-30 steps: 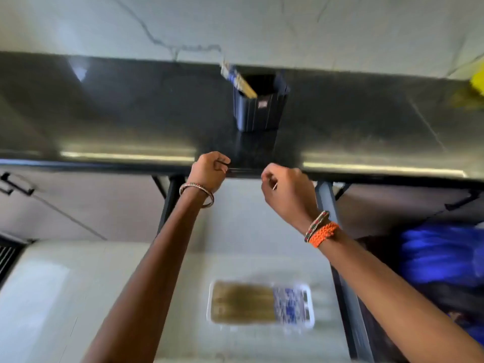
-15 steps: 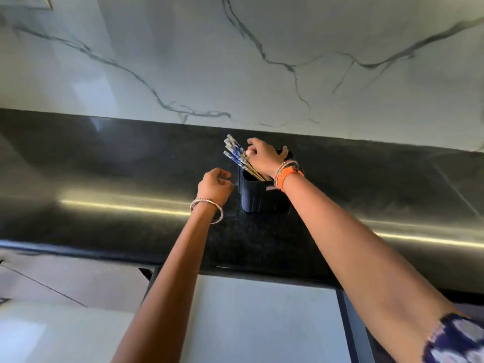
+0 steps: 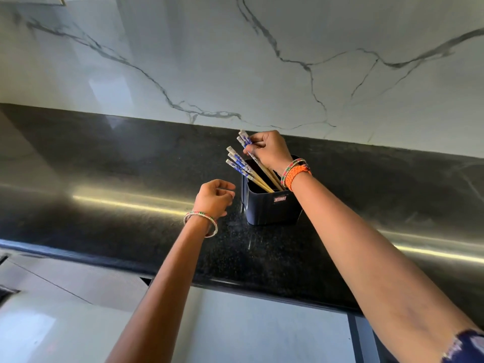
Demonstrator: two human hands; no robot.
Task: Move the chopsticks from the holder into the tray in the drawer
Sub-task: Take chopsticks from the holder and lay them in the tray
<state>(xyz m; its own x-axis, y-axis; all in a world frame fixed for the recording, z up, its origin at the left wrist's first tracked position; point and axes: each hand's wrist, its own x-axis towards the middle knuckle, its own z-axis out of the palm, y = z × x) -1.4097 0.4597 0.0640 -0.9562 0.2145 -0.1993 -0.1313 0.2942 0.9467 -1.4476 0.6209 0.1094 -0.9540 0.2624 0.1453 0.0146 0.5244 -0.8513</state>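
A black square holder stands on the dark countertop near the marble wall. Several chopsticks with blue-and-white patterned tops lean out of it to the left. My right hand is over the holder, its fingers pinched on a pair of chopsticks raised a little above the others, their tips still inside the holder. My left hand hovers just left of the holder, fingers loosely curled and holding nothing. The tray and its chopsticks are out of view.
The black countertop runs across the view, backed by a white marble wall. Below its front edge the pale inside of the open drawer shows, with a dark frame rail at its right.
The view rose from the drawer to the counter. My right hand went up to the holder, closed on a pair of chopsticks and lifted them slightly. My left hand came up beside the holder.
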